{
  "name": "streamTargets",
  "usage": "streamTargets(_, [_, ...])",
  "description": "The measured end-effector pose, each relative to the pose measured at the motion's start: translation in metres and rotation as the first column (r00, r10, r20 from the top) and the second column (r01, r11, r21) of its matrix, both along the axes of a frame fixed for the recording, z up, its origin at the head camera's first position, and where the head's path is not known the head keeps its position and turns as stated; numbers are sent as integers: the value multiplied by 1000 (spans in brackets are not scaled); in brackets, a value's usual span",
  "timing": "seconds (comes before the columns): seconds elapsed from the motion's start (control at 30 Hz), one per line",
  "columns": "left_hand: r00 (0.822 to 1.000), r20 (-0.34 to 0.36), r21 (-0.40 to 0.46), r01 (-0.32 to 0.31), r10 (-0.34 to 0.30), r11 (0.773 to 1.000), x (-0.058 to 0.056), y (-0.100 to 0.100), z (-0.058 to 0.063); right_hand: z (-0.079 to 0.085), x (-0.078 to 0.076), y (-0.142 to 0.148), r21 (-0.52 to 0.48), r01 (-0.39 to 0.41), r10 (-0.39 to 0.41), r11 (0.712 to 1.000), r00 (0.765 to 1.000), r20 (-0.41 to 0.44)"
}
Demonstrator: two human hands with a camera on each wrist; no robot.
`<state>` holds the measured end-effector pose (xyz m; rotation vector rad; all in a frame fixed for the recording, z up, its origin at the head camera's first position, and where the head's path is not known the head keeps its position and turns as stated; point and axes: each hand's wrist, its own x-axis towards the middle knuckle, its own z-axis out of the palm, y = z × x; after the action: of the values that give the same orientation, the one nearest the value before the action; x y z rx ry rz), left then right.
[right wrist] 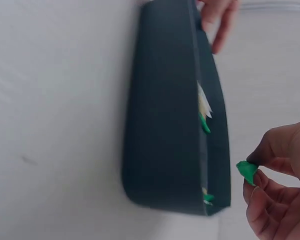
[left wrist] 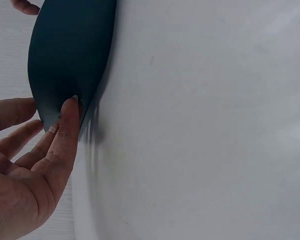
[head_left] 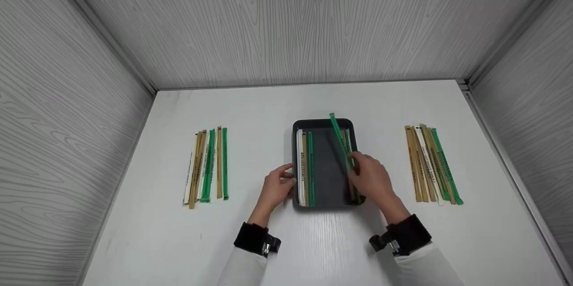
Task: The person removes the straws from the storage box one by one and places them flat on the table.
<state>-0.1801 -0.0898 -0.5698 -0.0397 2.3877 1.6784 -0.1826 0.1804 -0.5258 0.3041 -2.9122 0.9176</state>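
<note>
The right hand (head_left: 371, 176) pinches the green stick (head_left: 340, 138), which slants away and leftward over the tray (head_left: 329, 178); the left hand (head_left: 276, 187), fingers loose, touches the tray's side

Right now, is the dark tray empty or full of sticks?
Partly full: the tray has wrapped sticks along its left and right sides, with bare bottom showing between them.

Stick packet (head_left: 337, 129) in your right hand (head_left: 370, 178): green. Tray (head_left: 327, 167) at your left hand (head_left: 277, 186): near-black, teal-tinged in wrist views. Packets inside (head_left: 311, 169), plus left bundle (head_left: 208, 165) and right bundle (head_left: 429, 165) outward of your hands: white, tan, green, dark-printed. Tabletop (head_left: 331, 250) under them: white. Wall (head_left: 286, 26) ahead: grey, wood-grained.
</note>
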Motion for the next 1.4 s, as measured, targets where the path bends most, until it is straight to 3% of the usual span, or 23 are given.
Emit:
streamTargets(0.2, [1000, 3, -7, -2, 2, 1000, -1, 0, -1, 7, 3, 42, -45, 96, -96, 994, 995, 2])
streamTargets(0.47, [1000, 11, -7, 1, -1, 1000, -1, 0, -2, -5, 9, 102, 3, 250, -250, 968, 967, 39])
streamTargets(0.7, [1000, 6, -5, 0, 0, 1000, 0, 0, 0, -10, 13, 135, 26, 320, -320, 947, 940, 119])
streamTargets(0.87, [1000, 6, -1, 4, -4, 1000, 1, 0, 2, -18, 14, 148, 57, 340, -344, 939, 917, 202])
streamTargets(1.07, [1000, 6, -5, 0, 0, 1000, 2, 0, 2, -25, 14, 153, 116, 313, -332, 943, 913, 239])
streamTargets(1.4, [1000, 4, -17, 0, 0, 1000, 1, 1, 2, -23, 13, 142, 143, 349, -366, 926, 923, 116])
